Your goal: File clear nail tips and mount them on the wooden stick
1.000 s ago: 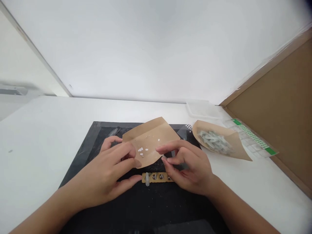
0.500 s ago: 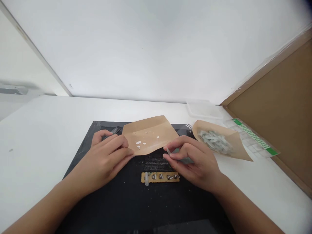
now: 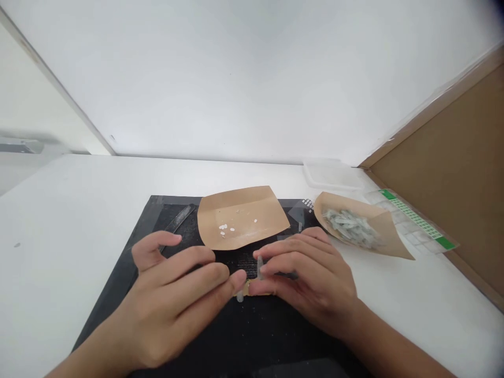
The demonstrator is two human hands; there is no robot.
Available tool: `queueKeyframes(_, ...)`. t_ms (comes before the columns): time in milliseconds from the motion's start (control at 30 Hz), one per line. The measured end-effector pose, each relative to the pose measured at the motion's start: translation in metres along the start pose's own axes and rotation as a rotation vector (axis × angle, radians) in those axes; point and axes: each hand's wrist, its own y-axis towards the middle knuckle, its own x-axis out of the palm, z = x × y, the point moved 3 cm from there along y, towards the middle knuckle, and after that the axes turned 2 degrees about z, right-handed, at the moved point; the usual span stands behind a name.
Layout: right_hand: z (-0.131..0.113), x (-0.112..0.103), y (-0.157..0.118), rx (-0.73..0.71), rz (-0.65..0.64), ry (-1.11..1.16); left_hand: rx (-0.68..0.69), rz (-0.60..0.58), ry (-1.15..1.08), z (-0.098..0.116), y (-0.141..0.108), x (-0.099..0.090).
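My right hand [image 3: 305, 268] pinches a small, upright translucent tip-shaped piece [image 3: 260, 267] between thumb and fingers, just above a tan strip [image 3: 246, 288]. Most of that strip, with its small metal parts, is covered by my hands. Another translucent piece [image 3: 240, 296] lies across its left end. My left hand [image 3: 177, 294] is open beside it, fingers stretched and thumb tip close to that piece; whether it touches cannot be made out. Behind the hands, a brown paper tray [image 3: 244, 210] holds several small white bits [image 3: 223, 227].
At right, a second brown paper tray [image 3: 394, 239] holds a heap of translucent pieces [image 3: 350, 227]. Beyond it are a clear sheet with a green band [image 3: 417, 220] and a clear shallow container [image 3: 331, 173]. A dark flat tool [image 3: 181, 218] lies on the black mat [image 3: 236, 341].
My left hand has let go of the near paper tray and come to the strip. My right hand has carried the translucent piece left and nearer, over the strip.
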Motion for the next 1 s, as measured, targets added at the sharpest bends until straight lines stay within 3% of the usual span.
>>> queueKeyframes(267, -0.002, 0.010, -0.005, 0.027, -0.039, 0.151, -0.073, -0.039, -0.108, 0.007, 0.000, 0.010)
queueKeyframes(467, -0.006, 0.010, -0.007, 0.036, -0.065, 0.133, -0.073, 0.056, -0.129, 0.016, -0.002, 0.005)
queueKeyframes(600, -0.007, 0.014, -0.010, 0.009, -0.103, 0.133, -0.099, 0.084, -0.305, 0.018, 0.001, 0.014)
queueKeyframes(733, -0.003, 0.018, -0.011, 0.117, -0.091, 0.193, -0.090, 0.158, -0.395, 0.018, 0.003, 0.021)
queueKeyframes(1000, -0.001, 0.021, -0.012, 0.178, -0.166, 0.236, -0.037, 0.124, -0.395, 0.017, 0.001, 0.020)
